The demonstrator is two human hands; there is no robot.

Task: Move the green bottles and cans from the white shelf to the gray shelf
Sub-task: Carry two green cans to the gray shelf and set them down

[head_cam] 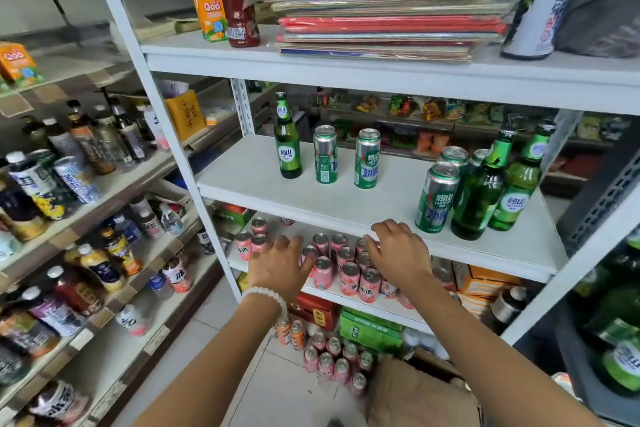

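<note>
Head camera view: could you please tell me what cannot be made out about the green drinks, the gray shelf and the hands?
- Green cans at the right: two behind are largely hidden by the front can and the green bottles.
- Gray shelf: cut off by the right edge; its contents are blurred.
- Left hand and right hand: the fingers point away, so the tips are unclear.
</note>
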